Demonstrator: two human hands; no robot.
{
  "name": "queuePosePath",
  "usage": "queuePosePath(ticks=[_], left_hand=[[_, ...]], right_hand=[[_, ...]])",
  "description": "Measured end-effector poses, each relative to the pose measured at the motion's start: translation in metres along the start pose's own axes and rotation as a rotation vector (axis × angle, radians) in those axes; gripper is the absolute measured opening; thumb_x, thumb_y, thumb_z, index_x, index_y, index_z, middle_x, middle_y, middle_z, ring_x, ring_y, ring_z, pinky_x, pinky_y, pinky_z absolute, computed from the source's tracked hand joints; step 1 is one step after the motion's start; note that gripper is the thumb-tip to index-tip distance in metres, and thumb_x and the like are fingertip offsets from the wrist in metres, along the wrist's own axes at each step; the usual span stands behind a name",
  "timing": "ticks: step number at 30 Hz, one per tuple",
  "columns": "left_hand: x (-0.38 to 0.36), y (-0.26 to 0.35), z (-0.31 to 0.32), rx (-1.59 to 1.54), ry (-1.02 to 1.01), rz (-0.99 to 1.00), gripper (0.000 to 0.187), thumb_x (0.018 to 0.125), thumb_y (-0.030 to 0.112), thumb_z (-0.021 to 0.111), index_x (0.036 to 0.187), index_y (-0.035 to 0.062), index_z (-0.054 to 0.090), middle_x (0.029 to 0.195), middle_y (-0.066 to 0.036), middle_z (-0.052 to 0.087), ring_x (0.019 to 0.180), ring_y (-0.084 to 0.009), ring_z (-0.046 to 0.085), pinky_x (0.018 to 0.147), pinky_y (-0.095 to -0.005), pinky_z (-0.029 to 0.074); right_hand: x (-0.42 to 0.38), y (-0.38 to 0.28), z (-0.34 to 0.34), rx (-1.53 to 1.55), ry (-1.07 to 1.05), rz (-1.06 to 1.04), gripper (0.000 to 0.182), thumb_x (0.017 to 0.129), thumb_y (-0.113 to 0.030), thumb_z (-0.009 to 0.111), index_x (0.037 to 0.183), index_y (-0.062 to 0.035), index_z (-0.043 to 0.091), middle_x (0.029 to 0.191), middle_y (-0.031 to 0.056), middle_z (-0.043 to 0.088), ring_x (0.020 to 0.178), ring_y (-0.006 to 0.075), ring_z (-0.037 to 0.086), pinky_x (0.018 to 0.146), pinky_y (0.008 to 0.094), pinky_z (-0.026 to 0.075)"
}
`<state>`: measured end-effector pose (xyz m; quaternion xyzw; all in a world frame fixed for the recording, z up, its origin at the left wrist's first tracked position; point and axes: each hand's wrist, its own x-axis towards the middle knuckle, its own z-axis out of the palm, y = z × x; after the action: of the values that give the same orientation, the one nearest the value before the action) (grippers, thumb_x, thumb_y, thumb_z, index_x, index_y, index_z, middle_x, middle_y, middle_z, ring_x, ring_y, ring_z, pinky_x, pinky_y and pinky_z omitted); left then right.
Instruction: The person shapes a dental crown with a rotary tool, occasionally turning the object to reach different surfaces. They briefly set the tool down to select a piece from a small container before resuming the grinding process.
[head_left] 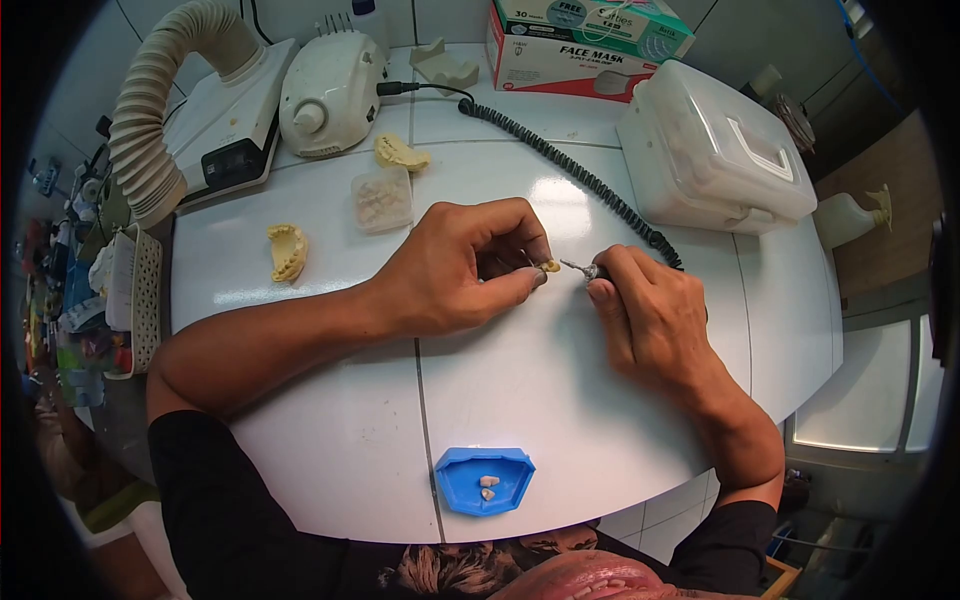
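Thumb and fingertips of my left hand [455, 265] pinch a small yellowish tooth-like piece [550, 266]; most of it is hidden by the fingers. My right hand [655, 305] is closed around a rotary handpiece [595, 271], whose thin bur points left. The bur tip sits just right of the piece, with what looks like a narrow gap between them. Close to my body, a blue tray [452, 485] holds a few small pinkish-white tooth-like pieces [488, 488]. Left of my left hand lie a yellow dental cast [287, 252] and a clear box [382, 200] of pale bits.
A coiled black cord [570, 155] runs from the white control unit [333, 95] toward my right side. At back left is a machine with a ribbed hose [150, 120]. A white case [720, 150] and mask boxes [570, 55] occupy the back right. A basket [147, 300] borders the left edge.
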<state>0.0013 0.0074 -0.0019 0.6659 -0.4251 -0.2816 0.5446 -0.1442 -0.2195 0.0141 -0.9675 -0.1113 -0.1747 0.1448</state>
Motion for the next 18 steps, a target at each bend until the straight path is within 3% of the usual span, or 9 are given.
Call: queuePosePath(ticks=[9,15,18], left_hand=[[0.0002,-0.0018,-0.0002,-0.065,-0.008,0.011,0.015,0.105,0.003,0.073,0.117,-0.0012,0.066,0.109,-0.008,0.076,0.102,-0.0128,0.076,0.091,-0.0284,0.062],[0.0008,-0.0002,-0.0009,-0.195,-0.032,0.007,0.022,0.106,0.004,0.073,0.126,-0.0016,0.067,0.111,-0.008,0.076,0.109,-0.0136,0.075,0.093,-0.0283,0.062],[-0.0003,-0.0055,-0.0010,-0.182,-0.079,0.051,0.025,0.105,0.001,0.073,0.129,-0.0020,0.068,0.111,-0.008,0.076,0.109,-0.0144,0.075,0.094,-0.0289,0.062]], right_hand=[[-0.0004,0.0011,-0.0007,-0.013,-0.016,0.003,0.024,0.110,-0.024,0.065,0.095,-0.0063,0.062,0.076,0.0089,0.060,0.058,0.0295,0.062,0.052,0.0421,0.047],[0.0016,-0.0022,-0.0013,-0.028,0.085,-0.108,0.037,0.097,-0.035,0.085,0.085,-0.0087,0.060,0.068,0.0054,0.057,0.053,0.0254,0.057,0.050,0.0391,0.044],[0.0005,0.0012,0.0044,-0.041,0.175,-0.196,0.037,0.089,-0.032,0.092,0.084,-0.0089,0.064,0.063,0.0020,0.052,0.050,0.0199,0.052,0.049,0.0362,0.041]])
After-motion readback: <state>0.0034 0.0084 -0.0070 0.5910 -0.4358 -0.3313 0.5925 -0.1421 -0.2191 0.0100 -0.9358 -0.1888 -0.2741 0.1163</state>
